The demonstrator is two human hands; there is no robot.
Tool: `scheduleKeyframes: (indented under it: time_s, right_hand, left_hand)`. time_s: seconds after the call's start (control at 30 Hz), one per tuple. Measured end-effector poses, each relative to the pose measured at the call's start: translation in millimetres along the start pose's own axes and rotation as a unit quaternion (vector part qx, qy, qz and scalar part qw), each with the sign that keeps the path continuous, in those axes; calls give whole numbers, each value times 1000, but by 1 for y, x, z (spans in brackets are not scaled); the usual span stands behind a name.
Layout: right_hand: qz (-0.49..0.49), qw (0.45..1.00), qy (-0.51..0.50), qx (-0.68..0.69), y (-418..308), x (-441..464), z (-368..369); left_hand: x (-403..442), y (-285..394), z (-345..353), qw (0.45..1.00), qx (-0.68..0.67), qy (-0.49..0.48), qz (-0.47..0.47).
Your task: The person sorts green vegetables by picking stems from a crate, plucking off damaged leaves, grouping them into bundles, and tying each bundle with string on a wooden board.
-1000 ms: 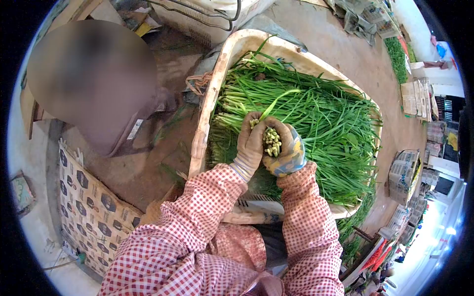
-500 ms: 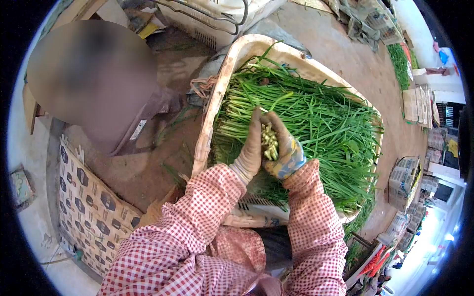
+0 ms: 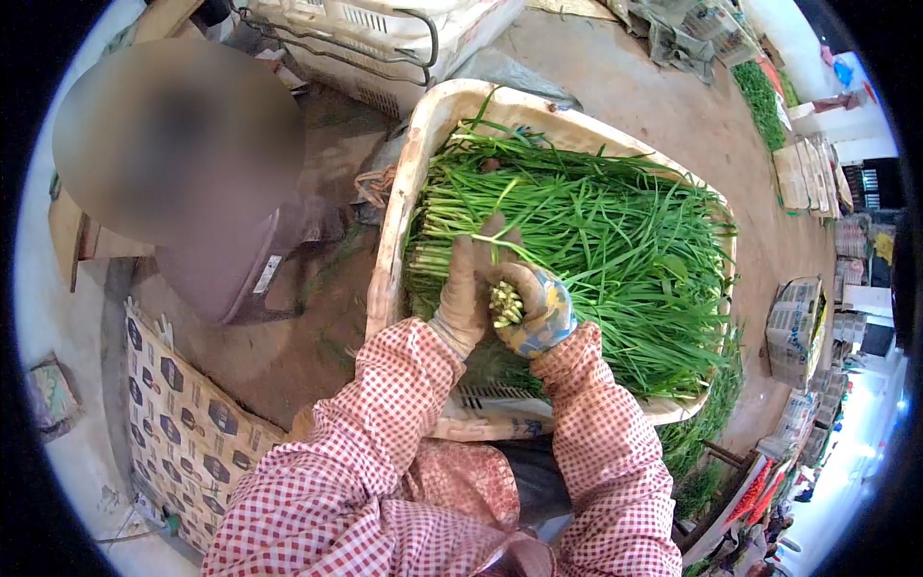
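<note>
Grasping a bundle of green stalks [image 3: 506,304] in closed, curled fingers, the gloved right hand [image 3: 540,310] stands near the centre of the frame, the pale ends of the bundle facing the camera; the gloved left hand [image 3: 463,300] is just beside it on the left, its fingers extended toward the top of the frame and partly apart, not clenched; a single pale stalk [image 3: 515,248] crosses at the left fingertips, and whether they pinch it or merely touch it cannot be told; the leafy length of the bundle is hidden behind the right hand and cannot be separated by eye from the greens beyond; the far side of both hands is out of sight; at upper left a round blur covers much of another person [image 3: 216,274], whose hands cannot be made out; the checked sleeves [image 3: 389,385] are cut off at the bottom edge, and the corners of the frame are black; the bundle lies between the hands, against the right palm, at the centre of the frame; beyond and to the right, a layer of loose greens [image 3: 625,260] fills much of a pale crate [image 3: 388,264].
</note>
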State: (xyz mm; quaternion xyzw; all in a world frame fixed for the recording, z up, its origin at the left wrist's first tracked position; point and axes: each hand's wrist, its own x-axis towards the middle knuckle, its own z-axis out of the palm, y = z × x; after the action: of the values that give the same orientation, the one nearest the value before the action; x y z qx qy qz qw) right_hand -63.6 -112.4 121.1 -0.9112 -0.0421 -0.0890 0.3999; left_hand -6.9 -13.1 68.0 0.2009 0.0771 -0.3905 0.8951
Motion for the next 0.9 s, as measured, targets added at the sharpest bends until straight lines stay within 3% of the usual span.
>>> scheduleKeyframes:
  time_s: [0.03, 0.1, 0.17, 0.2, 0.23, 0.27, 0.3, 0.37, 0.4, 0.53, 0.57, 0.63, 0.7, 0.73, 0.77, 0.83, 0.9]
  right_hand:
    - [42, 999, -11, -26, -1, -6, 0]
    - [29, 999, 17, -27, 0, -11, -4]
    - [58, 995, 75, 36, 6, -11, -13]
    - [88, 988, 106, 67, 11, -15, -15]
    - [180, 955, 92, 216, 5, -19, -23]
    - [163, 956, 105, 218, 15, -23, -23]
    - [143, 957, 120, 222, 21, -19, -21]
    - [181, 954, 99, 217, 23, -21, -19]
    - [161, 967, 78, 181, 20, -19, -21]
    - [150, 976, 60, 144, 13, -21, -26]
    - [136, 978, 66, 143, 12, -22, -25]
    - [119, 989, 33, 79, 0, -20, -25]
    - [135, 986, -19, 97, 0, -22, -21]
    - [113, 991, -2, 71, -3, -20, -20]
    - [112, 991, 3, 70, 0, -19, -17]
    - [28, 995, 86, 46, 5, -13, -10]
    - [17, 995, 98, 10, 2, -14, -12]
  left_hand:
    - [-4, 0, 7, 999, -23, 33, 19]
    - [-12, -1, 8, 996, -53, 67, 23]
    - [-16, 2, -15, 976, 148, 97, 126]
    - [-31, 13, -7, 919, 309, 160, 182]
    - [-47, 22, 7, 830, 461, 216, 229]
    - [-55, 23, 9, 891, 342, 227, 193]
    - [-59, 24, 6, 889, 352, 222, 193]
    - [-66, 25, 4, 826, 460, 233, 229]
    - [-62, 24, 9, 863, 389, 243, 211]
    - [-31, 9, 9, 893, 347, 228, 170]
    - [-23, 2, 18, 913, 315, 182, 184]
    - [3, -4, 21, 822, 485, 208, 212]
    - [24, -7, 14, 922, 331, 163, 115]
    - [28, -5, 9, 940, 297, 157, 66]
    - [30, -8, 5, 940, 299, 154, 67]
    - [23, -15, 4, 947, 244, 123, 168]
    - [13, -20, 9, 957, 219, 124, 147]
